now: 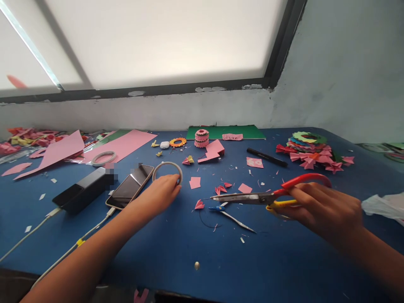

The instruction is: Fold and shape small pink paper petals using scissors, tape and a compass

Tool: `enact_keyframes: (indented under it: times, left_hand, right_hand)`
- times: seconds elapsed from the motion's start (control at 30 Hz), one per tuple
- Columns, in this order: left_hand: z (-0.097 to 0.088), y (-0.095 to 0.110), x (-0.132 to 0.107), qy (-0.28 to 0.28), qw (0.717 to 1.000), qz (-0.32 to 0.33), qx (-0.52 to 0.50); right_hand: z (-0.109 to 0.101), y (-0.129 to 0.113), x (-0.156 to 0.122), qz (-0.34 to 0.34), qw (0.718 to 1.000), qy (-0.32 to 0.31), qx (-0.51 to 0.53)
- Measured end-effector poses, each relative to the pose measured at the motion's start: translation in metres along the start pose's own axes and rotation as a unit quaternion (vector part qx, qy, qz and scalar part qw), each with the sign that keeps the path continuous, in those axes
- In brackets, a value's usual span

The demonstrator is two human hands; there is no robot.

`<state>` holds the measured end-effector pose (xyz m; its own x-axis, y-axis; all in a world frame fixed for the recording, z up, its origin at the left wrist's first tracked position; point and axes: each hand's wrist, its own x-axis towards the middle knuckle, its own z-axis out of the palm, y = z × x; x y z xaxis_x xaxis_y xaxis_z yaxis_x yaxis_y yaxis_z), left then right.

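My left hand point(162, 191) is closed on the near rim of a white tape ring point(167, 166) that lies on the blue table point(221, 256). My right hand point(325, 210) grips a pair of scissors point(268, 195) with red and yellow handles; the blades point left, just above the table. Under the blades lies a blue drawing compass point(229, 212). Small folded pink paper pieces point(199, 205) and pink squares point(195, 182) are scattered between my hands.
A phone point(130, 186) and a black power bank point(82, 191) with white cables lie at the left. Pink sheets point(123, 145), a second tape ring point(103, 157), a black marker point(267, 157), a stack of folded paper shapes point(311, 151), green card point(225, 131) and a plastic bag point(383, 206) surround the work area.
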<state>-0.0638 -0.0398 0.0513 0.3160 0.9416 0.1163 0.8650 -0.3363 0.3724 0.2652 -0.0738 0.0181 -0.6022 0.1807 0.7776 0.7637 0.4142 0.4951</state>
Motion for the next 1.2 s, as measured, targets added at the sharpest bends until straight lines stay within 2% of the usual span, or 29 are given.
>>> enact_keyframes:
  times: [0.07,0.13,0.17,0.23,0.3,0.4,0.53,0.83,1.0,1.07,1.13,1.2]
  left_hand:
    - [-0.002,-0.004,0.002,0.025,1.0,0.003,0.011]
    - [-0.004,0.003,-0.002,0.064,0.998,0.015,0.01]
    - [-0.005,0.01,-0.005,0.097,0.995,0.039,0.001]
    - [-0.004,0.023,-0.013,0.14,0.981,0.127,-0.051]
    - [-0.001,0.032,-0.021,0.131,0.963,0.217,-0.095]
    - [0.007,0.034,-0.025,0.11,0.95,0.272,-0.105]
    - [0.015,0.033,-0.025,0.104,0.957,0.257,-0.086]
    - [0.014,0.035,-0.025,0.095,0.965,0.244,-0.034]
    - [0.017,0.035,-0.024,0.043,0.974,0.164,-0.148]
    - [0.017,0.037,-0.023,0.044,0.969,0.131,-0.204]
    - [0.014,0.039,-0.022,0.061,0.955,0.089,-0.278]
    - [0.009,0.04,-0.019,0.062,0.923,0.047,-0.377]
  right_hand:
    - [0.001,0.001,-0.001,0.001,1.0,-0.008,-0.016]
    - [0.002,0.001,-0.001,0.0,1.0,-0.015,-0.017]
    - [0.002,0.0,0.0,0.001,1.0,-0.019,-0.017]
    - [0.003,-0.002,0.0,0.003,1.0,-0.028,-0.01]
    - [0.003,-0.005,0.001,0.002,0.999,-0.041,0.005]
    - [0.004,-0.008,0.002,-0.005,0.999,-0.048,0.017]
    - [0.004,-0.01,0.004,-0.017,0.998,-0.05,0.025]
    - [0.005,-0.013,0.002,-0.021,0.997,-0.067,0.024]
    - [0.004,-0.013,0.0,-0.018,0.997,-0.078,0.015]
    - [0.004,-0.013,-0.001,-0.017,0.996,-0.085,0.014]
    - [0.005,-0.013,-0.004,-0.009,0.996,-0.091,0.018]
    - [0.01,-0.014,-0.008,0.036,0.992,-0.112,0.036]
